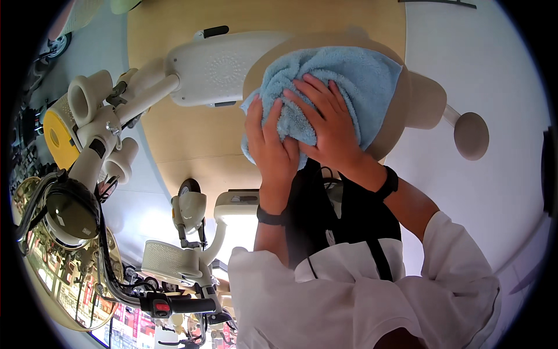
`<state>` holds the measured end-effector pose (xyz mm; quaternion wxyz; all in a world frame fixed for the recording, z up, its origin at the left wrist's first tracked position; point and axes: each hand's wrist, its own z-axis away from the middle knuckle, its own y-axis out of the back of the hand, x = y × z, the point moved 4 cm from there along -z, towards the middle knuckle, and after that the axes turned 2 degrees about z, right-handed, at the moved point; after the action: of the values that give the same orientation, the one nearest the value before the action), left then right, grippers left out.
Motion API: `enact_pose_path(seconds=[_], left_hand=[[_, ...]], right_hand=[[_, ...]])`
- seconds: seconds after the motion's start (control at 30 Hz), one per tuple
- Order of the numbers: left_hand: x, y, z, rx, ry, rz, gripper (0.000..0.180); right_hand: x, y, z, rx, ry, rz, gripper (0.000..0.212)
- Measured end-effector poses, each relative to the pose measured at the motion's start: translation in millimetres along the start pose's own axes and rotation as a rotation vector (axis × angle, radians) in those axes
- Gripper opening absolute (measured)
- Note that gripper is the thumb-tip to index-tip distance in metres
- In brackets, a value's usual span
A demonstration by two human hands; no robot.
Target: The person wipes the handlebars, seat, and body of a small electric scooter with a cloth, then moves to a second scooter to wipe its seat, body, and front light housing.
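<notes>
A light blue terry towel (366,87) is spread over the tan seat (390,135) of a cream electric scooter, bunched into folds near its middle. My left hand (272,142) grips the towel's near left part, fingers curled into the folds. Beside it, my right hand (331,119) presses on the bunched middle with fingers apart and bent into the cloth. The two hands nearly meet at the thumbs. Most of the seat top lies hidden beneath the towel.
Left of the seat is the scooter's cream footboard (218,67), then its front column and handlebar grip (192,305). A round mirror (75,273) stands lower left. A second cream scooter (174,259) is close on my left. A round tan part (471,136) sticks out at right.
</notes>
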<state>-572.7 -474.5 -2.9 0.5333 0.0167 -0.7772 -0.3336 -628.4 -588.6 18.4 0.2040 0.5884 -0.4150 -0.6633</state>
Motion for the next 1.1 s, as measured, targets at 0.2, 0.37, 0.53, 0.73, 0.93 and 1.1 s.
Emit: enact_pose_path(seconds=[0.2,0.37,0.53,0.73,0.93,1.1], left_hand=[[46,-41,-65,-0.105,0.039,-0.143,0.049],[88,-105,-73,-0.058,-0.135,-0.006,0.042],[99,-108,-25,-0.273,-0.189,0.191,0.05],[39,-45,46,-0.351,-0.204,-0.033,0.052],[13,-10,27,-0.145,-0.149,-0.179,0.042],[42,-43,47,-0.084,-0.076,-0.23,0.048]], right_hand=[[44,56,-38,0.097,0.012,0.233,0.064],[93,98,1,0.26,-0.404,-0.035,0.056],[86,80,75,0.382,-0.575,-0.27,0.055],[26,27,102,0.136,-0.265,0.258,0.068],[6,-1,51,0.065,-0.175,0.082,0.072],[25,29,67,0.001,-0.168,0.102,0.067]])
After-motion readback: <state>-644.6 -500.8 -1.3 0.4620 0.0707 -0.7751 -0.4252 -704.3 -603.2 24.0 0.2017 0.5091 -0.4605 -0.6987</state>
